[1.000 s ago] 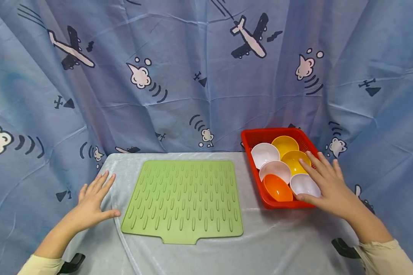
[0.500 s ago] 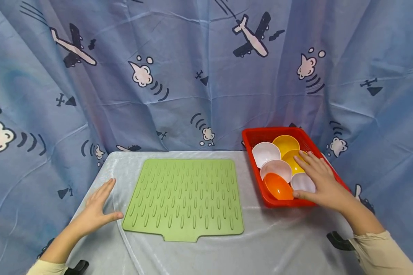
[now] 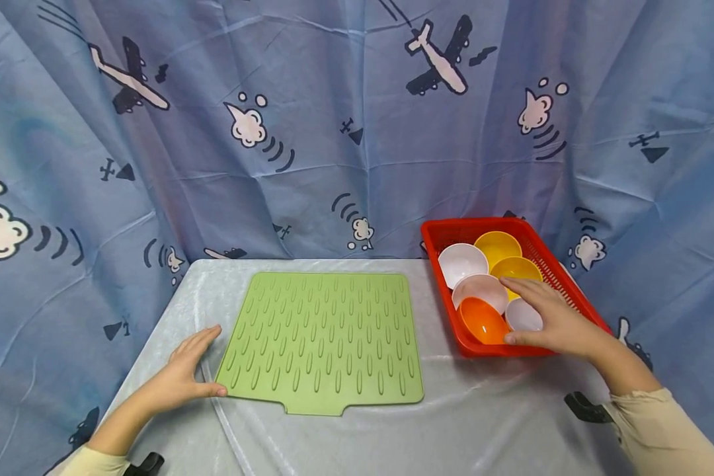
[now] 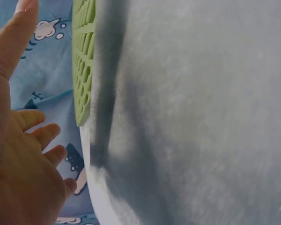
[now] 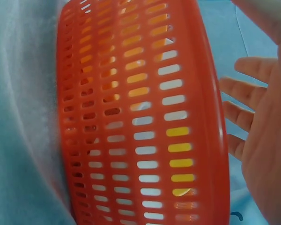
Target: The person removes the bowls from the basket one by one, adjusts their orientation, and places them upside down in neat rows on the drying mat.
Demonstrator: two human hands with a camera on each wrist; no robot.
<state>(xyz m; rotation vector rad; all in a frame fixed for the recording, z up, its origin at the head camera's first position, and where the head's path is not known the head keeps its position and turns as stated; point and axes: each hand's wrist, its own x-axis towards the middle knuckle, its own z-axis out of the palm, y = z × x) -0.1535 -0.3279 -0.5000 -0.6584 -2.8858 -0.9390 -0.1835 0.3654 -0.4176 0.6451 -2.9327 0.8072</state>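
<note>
My left hand (image 3: 181, 373), fingers loosely extended and thumb spread, is beside the green ridged mat (image 3: 324, 337), with the thumb tip right at its front left corner. In the left wrist view that hand is empty, beside the mat's edge (image 4: 83, 70). Over the near right part of a red plastic basket (image 3: 446, 304) reaches my right hand (image 3: 562, 324), holding nothing. Its thumb tip overlaps the orange bowl (image 3: 480, 320) and its fingers spread above a small white bowl (image 3: 522, 316), partly hiding it. In the right wrist view the fingers stand beyond the basket's slotted wall (image 5: 126, 112).
Behind the orange bowl sit a pale pinkish bowl (image 3: 478, 291), another white bowl (image 3: 462, 263) and two yellow bowls (image 3: 498, 247), close together in the basket. A pale cloth (image 3: 404, 443) covers the table. A blue curtain (image 3: 309, 132) with printed planes hangs behind.
My left hand has moved right and nearer, to the mat's front left corner. The right hand has shifted left over the basket, its thumb now by the orange bowl. The view has tilted slightly.
</note>
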